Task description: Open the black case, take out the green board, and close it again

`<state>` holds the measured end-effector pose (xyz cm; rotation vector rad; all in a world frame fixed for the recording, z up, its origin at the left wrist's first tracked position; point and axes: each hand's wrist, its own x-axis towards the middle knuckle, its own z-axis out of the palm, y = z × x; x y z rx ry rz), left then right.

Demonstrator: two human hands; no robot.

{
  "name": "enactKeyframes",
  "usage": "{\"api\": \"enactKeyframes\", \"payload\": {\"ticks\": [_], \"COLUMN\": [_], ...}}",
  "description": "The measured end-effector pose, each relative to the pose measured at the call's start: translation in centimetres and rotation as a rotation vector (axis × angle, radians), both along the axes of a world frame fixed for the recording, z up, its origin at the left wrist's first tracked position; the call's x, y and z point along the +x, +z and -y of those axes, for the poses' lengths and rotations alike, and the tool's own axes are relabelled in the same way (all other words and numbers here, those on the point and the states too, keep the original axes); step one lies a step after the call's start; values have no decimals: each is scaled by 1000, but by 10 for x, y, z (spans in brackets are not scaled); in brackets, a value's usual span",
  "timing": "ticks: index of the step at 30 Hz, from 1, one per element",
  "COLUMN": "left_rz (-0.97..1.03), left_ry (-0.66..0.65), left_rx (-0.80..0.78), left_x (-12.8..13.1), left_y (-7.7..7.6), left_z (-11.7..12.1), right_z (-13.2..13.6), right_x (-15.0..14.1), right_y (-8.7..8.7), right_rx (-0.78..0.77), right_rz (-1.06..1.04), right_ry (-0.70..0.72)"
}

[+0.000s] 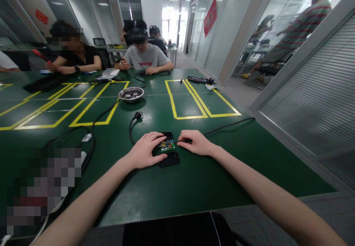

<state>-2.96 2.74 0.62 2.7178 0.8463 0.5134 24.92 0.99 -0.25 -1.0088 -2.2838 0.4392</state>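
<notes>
A small green circuit board (168, 146) with copper-coloured coils lies in front of me, between two black plastic casing halves. The far casing half (167, 135) is partly covered by my fingers; the near casing half (169, 159) lies just below the board. My left hand (146, 150) holds the board from its left side, fingertips on the far edge and thumb by the near edge. At the board's right end, my right hand (195, 142) pinches a black cable (222, 127) that runs off to the right. A black plug cord (131, 129) comes out beyond my left hand.
A metal bowl (131, 94) with small metal parts stands further back. Yellow tape rectangles (191, 117) mark the green table (216, 186). A black tool (200, 80) lies at the far right. Cables (93, 135) and a blurred-out item are at left. People sit across.
</notes>
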Motion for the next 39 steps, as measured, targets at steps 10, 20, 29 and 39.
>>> {"api": "enactKeyframes", "payload": {"ticks": [10, 20, 29, 39], "left_rz": [157, 76, 75, 108], "left_ry": [-47, 8, 47, 95], "left_rx": [-31, -18, -32, -50], "left_x": [-4, -23, -19, -20], "left_y": [-3, 10, 12, 7], "left_z": [-15, -18, -15, -20], "right_z": [2, 3, 11, 5], "right_x": [-11, -13, -21, -23], "right_y": [-3, -2, 5, 0], "right_rx": [54, 87, -45, -63], "right_rz": [59, 9, 74, 52], "right_ry": [-104, -99, -74, -171]}}
